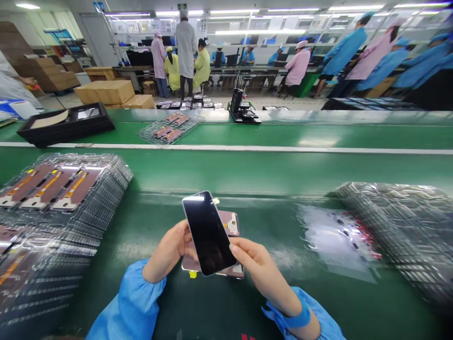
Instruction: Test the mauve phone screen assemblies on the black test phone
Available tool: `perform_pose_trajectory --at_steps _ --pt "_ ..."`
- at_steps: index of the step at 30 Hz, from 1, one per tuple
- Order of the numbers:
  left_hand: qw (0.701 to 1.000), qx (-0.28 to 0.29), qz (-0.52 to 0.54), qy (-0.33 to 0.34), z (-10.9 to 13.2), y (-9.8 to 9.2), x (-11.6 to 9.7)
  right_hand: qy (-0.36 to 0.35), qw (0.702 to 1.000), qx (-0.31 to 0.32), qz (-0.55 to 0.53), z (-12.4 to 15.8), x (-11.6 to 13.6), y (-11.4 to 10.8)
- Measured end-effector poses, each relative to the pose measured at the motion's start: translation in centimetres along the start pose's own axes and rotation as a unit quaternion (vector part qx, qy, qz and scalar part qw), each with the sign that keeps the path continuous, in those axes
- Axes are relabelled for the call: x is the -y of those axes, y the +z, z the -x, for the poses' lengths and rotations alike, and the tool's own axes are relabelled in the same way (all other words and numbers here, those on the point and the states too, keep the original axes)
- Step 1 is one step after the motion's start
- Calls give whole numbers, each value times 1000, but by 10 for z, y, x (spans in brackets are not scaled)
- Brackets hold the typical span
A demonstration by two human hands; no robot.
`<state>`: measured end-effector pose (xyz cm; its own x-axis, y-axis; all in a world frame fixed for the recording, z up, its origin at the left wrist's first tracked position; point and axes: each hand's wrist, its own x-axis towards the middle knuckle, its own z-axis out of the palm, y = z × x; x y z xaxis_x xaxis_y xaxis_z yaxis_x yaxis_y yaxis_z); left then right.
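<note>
A phone screen with a glossy black face and a pale edge is held tilted above the green work surface. My left hand grips its left edge, the fingers partly hidden behind it. At the lower right edge, the thumb and fingers of my right hand pinch the same screen. Beneath it, partly covered, lie brownish screen panels with their backs up and a yellow tab sticking out near the front.
On the left stand stacked clear trays with more panels. Stacked clear trays rise at the right, beside a pile of clear film sheets. Farther back are a small tray, a black box and a black fixture. Several people work beyond.
</note>
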<state>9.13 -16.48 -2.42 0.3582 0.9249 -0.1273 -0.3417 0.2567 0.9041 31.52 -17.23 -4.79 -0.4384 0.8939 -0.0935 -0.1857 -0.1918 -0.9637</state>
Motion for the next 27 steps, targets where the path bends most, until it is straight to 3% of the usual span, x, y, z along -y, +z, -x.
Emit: perform_pose_trajectory --at_steps 3,5,19,27 --pt "992 54 -110 -30 1 2 11 -40 997 -64 7 -3 -5 -6" --pt "984 59 -159 -46 2 4 16 -51 995 -81 15 -4 -7 -8" --pt "972 30 -226 -50 4 10 16 -137 966 -134 175 3 2 -2" --pt "968 -31 -245 -45 5 13 18 -96 982 -118 110 0 2 1"
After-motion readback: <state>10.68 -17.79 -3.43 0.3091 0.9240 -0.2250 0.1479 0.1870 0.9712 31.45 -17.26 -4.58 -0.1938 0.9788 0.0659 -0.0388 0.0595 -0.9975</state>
